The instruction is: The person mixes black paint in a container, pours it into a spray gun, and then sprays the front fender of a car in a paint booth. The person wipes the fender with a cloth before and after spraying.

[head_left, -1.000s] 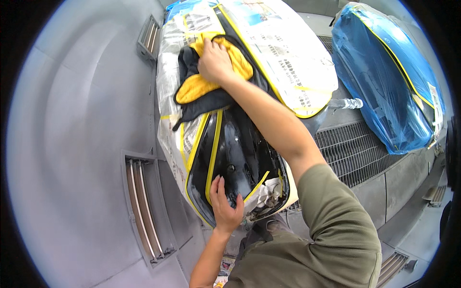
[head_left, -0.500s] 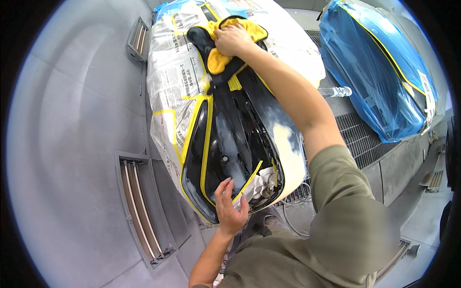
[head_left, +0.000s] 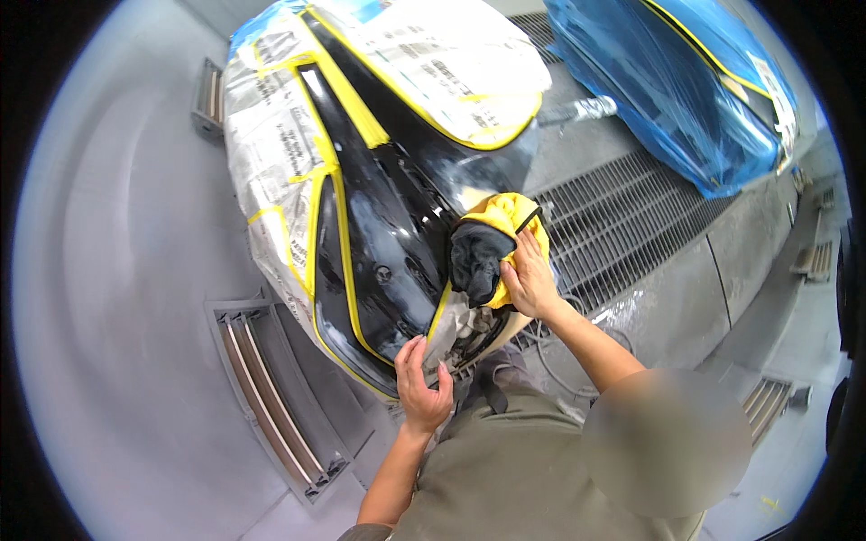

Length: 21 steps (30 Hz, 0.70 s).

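A yellow and dark grey cloth lies bunched on the right edge of the black car-body panel. My right hand has hold of it and presses it to the panel, fingers partly sunk in the folds. At the panel's near end, my left hand rests its fingertips by the edge, fingers apart and nothing in them. Yellow masking tape runs in strips along the panel, which has dull greyish patches and a small round hole. Crumpled paper is taped between my two hands.
Printed paper sheets cover the body left of the panel, and more lie at the far right. A second body part in blue plastic film stands at the right. Floor grating, a hose and a wall vent are nearby.
My right hand has brought the cloth from the panel's far end back to its near right edge. My left hand stays at the near edge. The whole view has shifted.
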Available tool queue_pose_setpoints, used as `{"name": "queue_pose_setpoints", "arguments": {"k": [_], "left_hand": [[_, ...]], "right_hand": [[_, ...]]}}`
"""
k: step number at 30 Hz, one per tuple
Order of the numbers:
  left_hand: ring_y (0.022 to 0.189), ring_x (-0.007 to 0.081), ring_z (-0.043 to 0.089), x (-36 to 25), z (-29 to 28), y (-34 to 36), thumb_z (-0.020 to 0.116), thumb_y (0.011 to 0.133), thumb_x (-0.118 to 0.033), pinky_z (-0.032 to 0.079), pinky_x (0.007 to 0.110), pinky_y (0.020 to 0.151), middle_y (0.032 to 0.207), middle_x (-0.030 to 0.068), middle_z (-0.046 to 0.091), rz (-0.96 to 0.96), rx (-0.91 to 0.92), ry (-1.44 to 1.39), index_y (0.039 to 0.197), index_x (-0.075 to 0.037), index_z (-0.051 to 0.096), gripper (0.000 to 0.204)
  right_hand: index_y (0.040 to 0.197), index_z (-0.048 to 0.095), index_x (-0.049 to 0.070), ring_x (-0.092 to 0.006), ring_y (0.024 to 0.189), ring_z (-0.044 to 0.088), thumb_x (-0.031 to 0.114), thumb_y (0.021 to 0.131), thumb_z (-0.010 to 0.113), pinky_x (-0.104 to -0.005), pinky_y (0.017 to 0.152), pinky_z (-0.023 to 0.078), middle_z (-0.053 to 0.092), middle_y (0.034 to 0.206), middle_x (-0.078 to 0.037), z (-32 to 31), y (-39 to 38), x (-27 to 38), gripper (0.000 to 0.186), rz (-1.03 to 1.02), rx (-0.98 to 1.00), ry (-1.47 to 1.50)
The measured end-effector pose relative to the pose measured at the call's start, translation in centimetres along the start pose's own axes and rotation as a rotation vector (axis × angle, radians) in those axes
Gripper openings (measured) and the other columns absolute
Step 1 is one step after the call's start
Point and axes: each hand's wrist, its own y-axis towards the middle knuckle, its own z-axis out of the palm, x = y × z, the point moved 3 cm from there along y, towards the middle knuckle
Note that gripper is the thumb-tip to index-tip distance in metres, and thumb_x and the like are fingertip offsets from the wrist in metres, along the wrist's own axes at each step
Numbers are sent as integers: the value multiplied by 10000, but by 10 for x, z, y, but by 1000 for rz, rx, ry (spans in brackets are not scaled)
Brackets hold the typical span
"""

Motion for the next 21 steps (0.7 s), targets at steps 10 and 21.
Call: {"name": "queue_pose_setpoints", "arguments": {"k": [10,21], "left_hand": [[1189,373,629,3,7,-9,674,871,27,525,448,1033,1361,226,572,-86,68,70,1409,26,555,552],[1087,301,696,19,-3,-31,650,901,68,547,401,980,1368,201,578,-170,-32,118,1417,28,575,524]], "right_hand": [[1563,526,151,-379,1347,501,350,913,695,-548,1184,320,589,1414,-144,-9,102,38,701,-522,25,-65],[1696,179,34,-520,1581,202,245,918,641,-546,1314,121,304,1672,-326,-18,125,-38,929,-178,-454,172]]}}
